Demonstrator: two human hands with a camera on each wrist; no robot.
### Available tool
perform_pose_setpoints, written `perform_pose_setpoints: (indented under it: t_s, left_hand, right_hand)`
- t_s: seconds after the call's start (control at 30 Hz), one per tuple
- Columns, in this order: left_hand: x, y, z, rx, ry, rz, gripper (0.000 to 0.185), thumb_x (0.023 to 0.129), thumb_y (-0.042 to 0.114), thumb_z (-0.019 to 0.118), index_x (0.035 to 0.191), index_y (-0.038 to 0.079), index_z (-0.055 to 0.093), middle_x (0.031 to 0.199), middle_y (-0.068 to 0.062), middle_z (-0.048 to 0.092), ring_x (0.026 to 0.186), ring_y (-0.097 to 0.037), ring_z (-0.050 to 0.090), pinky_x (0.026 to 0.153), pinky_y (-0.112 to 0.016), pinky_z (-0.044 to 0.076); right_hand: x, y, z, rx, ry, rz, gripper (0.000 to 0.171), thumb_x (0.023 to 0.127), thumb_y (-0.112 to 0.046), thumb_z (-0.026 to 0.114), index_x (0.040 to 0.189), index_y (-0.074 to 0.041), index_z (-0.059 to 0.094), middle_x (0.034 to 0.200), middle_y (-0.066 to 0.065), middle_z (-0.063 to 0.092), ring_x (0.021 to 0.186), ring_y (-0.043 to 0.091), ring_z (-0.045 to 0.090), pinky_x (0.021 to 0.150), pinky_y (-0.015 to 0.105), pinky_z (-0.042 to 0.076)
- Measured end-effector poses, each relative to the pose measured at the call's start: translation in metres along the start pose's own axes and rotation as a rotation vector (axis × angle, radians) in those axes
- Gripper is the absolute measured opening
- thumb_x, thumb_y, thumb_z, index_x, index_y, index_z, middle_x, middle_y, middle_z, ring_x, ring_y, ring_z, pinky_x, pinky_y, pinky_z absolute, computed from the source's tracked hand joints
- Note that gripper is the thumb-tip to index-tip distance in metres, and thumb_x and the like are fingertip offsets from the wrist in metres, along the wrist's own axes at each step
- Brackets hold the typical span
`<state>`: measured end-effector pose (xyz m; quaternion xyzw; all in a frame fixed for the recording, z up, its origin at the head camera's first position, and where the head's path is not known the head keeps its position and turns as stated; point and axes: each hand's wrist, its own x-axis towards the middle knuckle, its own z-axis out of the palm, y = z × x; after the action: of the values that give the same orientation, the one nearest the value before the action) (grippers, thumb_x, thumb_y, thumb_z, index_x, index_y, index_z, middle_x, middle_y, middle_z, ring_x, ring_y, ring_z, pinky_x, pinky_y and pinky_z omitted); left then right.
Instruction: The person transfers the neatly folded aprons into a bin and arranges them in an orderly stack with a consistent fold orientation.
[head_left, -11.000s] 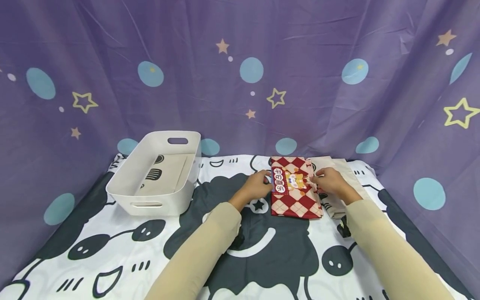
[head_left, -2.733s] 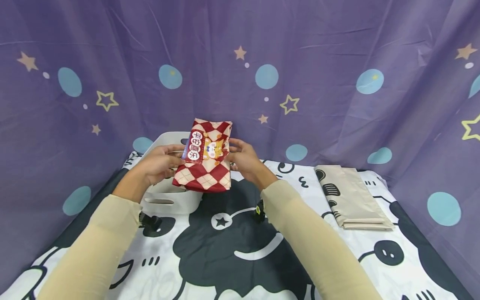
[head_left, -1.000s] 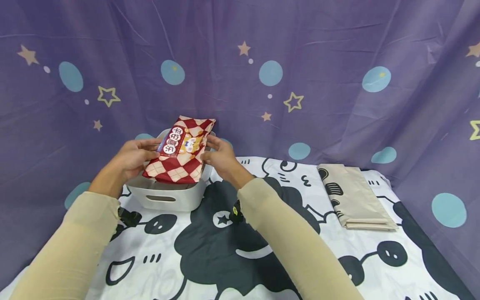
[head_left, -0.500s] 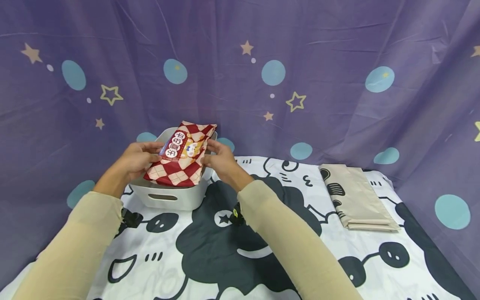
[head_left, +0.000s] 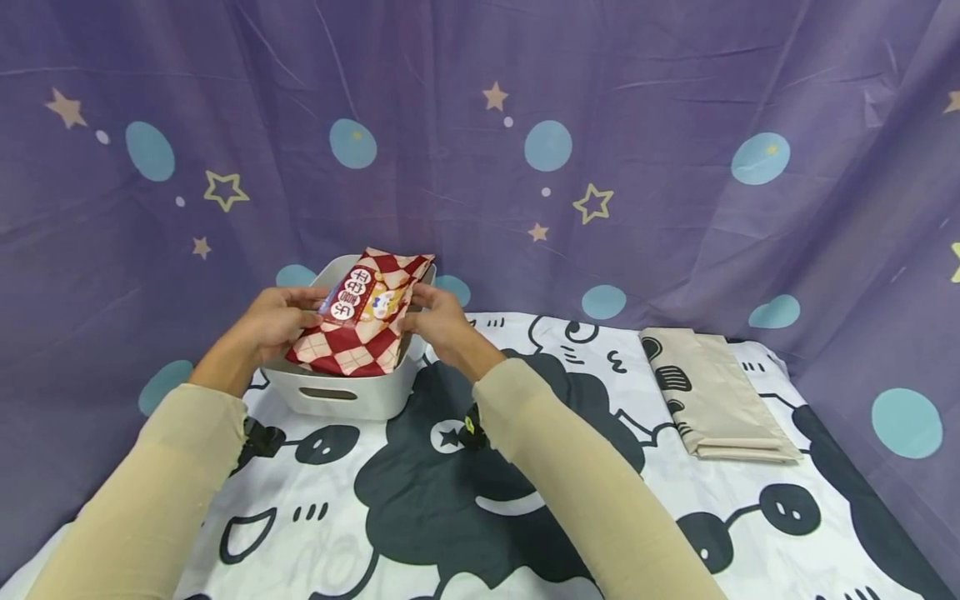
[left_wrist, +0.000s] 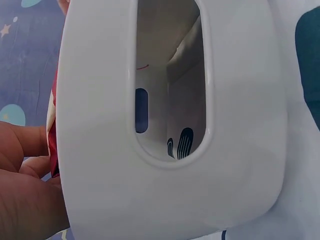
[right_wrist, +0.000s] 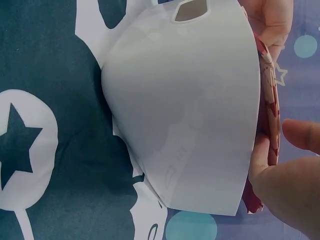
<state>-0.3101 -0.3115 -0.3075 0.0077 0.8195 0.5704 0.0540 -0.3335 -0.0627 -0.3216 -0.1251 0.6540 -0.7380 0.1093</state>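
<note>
The bench cloth (head_left: 525,533), white with big black cartoon shapes, fills the lower half of the head view, with a purple backdrop (head_left: 675,125) of stars and dots across the top. Left of centre sits my white bin (head_left: 352,398), with a slot handle in its near wall; through that slot the left wrist view shows a folded beige piece with dark marks lying inside.

The thing I hold is a red-and-cream checked packet (head_left: 358,315), flat and rectangular, with a label of white circles bearing characters and a small orange cartoon figure. It tilts, its far end raised towards the backdrop and its near end dipping below the bin's rim, just left of centre in the frame.

My left hand (head_left: 273,321) grips the packet's left edge, fingers curled onto it; my right hand (head_left: 435,321) pinches the right edge, thumb on top. The packet lies between both grips, directly over the bin's opening.

At the right of the frame a folded beige cloth (head_left: 708,396) lies well apart from my hands.
</note>
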Motion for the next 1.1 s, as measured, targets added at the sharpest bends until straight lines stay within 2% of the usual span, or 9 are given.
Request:
perform_pose_setpoints:
  t_s: [0.1,0.17,0.2,0.3,0.37,0.43,0.57,0.83,1.1]
  left_hand:
    - [0.000,-0.001,0.000,0.010,0.009,0.001,0.061,0.101,-0.002,0.048,0.159,0.000,0.030,0.141,-0.017,0.042,0.101,-0.013,0.058,0.080,-0.027,0.057]
    - [-0.001,-0.001,0.001,0.081,0.030,0.018,0.059,0.100,-0.002,0.048,0.157,-0.002,0.034,0.142,-0.021,0.044,0.107,-0.020,0.057,0.079,-0.026,0.056]
    - [-0.002,-0.001,0.002,0.156,0.046,0.037,0.058,0.098,-0.002,0.049,0.155,-0.004,0.037,0.143,-0.024,0.046,0.109,-0.026,0.059,0.081,-0.028,0.056]
    - [-0.003,0.000,0.006,0.478,0.112,0.128,0.054,0.094,0.001,0.055,0.146,-0.010,0.047,0.141,-0.031,0.052,0.116,-0.045,0.059,0.088,-0.044,0.055]
    - [-0.003,0.002,0.010,0.668,0.157,0.163,0.053,0.092,0.004,0.058,0.142,-0.011,0.051,0.140,-0.033,0.054,0.119,-0.050,0.058,0.092,-0.053,0.052]
    - [-0.003,0.005,0.013,0.746,0.167,0.183,0.052,0.093,0.007,0.060,0.142,-0.011,0.052,0.139,-0.033,0.054,0.120,-0.053,0.057,0.096,-0.061,0.049]
    - [-0.005,0.010,0.019,0.717,0.130,0.166,0.052,0.095,0.010,0.059,0.143,-0.009,0.051,0.141,-0.034,0.053,0.121,-0.052,0.056,0.096,-0.061,0.049]
    - [-0.007,0.007,0.026,0.683,0.082,0.188,0.052,0.097,0.013,0.061,0.144,-0.008,0.050,0.138,-0.034,0.054,0.120,-0.050,0.057,0.098,-0.061,0.048]
    - [-0.007,0.009,0.035,0.618,0.074,0.196,0.053,0.097,0.012,0.062,0.145,-0.006,0.050,0.137,-0.032,0.055,0.121,-0.048,0.057,0.097,-0.058,0.050]
  right_hand:
    - [-0.001,-0.001,0.000,0.009,0.009,0.002,0.073,0.087,0.022,0.060,0.154,0.005,0.038,0.149,0.023,0.049,0.125,0.032,0.059,0.098,0.039,0.054]
    - [-0.001,0.000,0.000,0.021,0.011,-0.003,0.071,0.088,0.021,0.059,0.154,0.006,0.038,0.150,0.024,0.048,0.128,0.034,0.057,0.100,0.040,0.053]
    - [-0.001,0.000,0.000,0.031,0.008,-0.006,0.071,0.088,0.021,0.058,0.154,0.006,0.037,0.151,0.024,0.047,0.129,0.035,0.056,0.101,0.041,0.052]
    - [-0.001,0.000,-0.002,0.043,0.004,-0.008,0.070,0.089,0.020,0.057,0.154,0.006,0.037,0.152,0.024,0.047,0.124,0.031,0.059,0.103,0.041,0.051]
    - [-0.002,-0.001,-0.002,0.053,0.002,-0.005,0.068,0.090,0.020,0.056,0.154,0.005,0.037,0.151,0.023,0.047,0.118,0.028,0.061,0.104,0.040,0.051]
    - [-0.003,-0.002,-0.003,0.054,0.002,-0.002,0.067,0.091,0.019,0.056,0.154,0.004,0.038,0.150,0.022,0.049,0.112,0.024,0.062,0.103,0.039,0.051]
    - [-0.005,-0.002,-0.005,0.075,-0.003,-0.003,0.062,0.092,0.018,0.056,0.152,0.003,0.043,0.147,0.022,0.052,0.112,0.026,0.064,0.101,0.038,0.053]
    - [-0.008,-0.002,-0.012,0.081,-0.007,-0.017,0.055,0.093,0.016,0.055,0.147,0.004,0.049,0.138,0.023,0.058,0.101,0.021,0.063,0.100,0.042,0.054]
    - [-0.012,-0.006,-0.027,-0.006,-0.005,-0.056,0.054,0.095,0.011,0.058,0.147,0.000,0.051,0.138,0.022,0.059,0.121,0.034,0.062,0.095,0.041,0.056]
